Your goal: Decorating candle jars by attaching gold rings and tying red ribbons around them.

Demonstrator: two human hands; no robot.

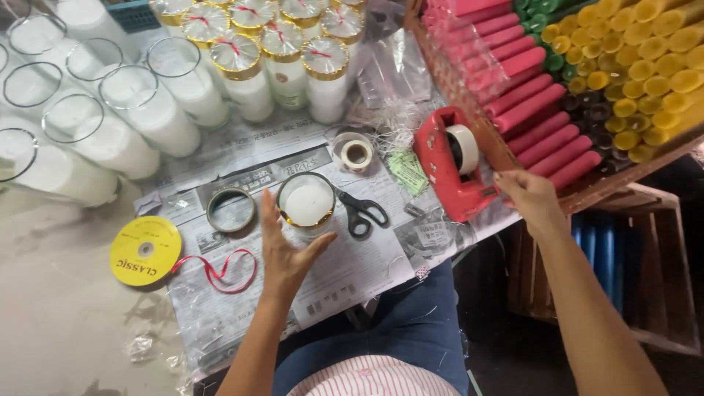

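Head view of a newspaper-covered table point(352, 275). The left hand point(287, 249) stands open, fingers spread and thumb out, cupping the near side of a glass candle with a gold rim point(306, 199) that stands upright at the table's middle; whether the fingers press on the glass cannot be told. The right hand point(529, 198) reaches to a red tape dispenser point(449, 165), fingertips drawn together at its near end, where they appear to pinch the tape. Black scissors point(361, 213) lie just right of the candle, a gold ring lid point(230, 210) just left of it, and a small roll of clear tape point(356, 152) beyond. A round yellow ribbon spool point(145, 251) lies flat at the left with red ribbon point(220, 273) curling from it. Plain white candles in glass point(110, 121) crowd the far left; candles with gold lids tied in red point(286, 55) stand at the far middle. A wooden crate point(623, 176) at right holds pink point(524, 110), green and yellow point(645, 81) candles lying in rows.
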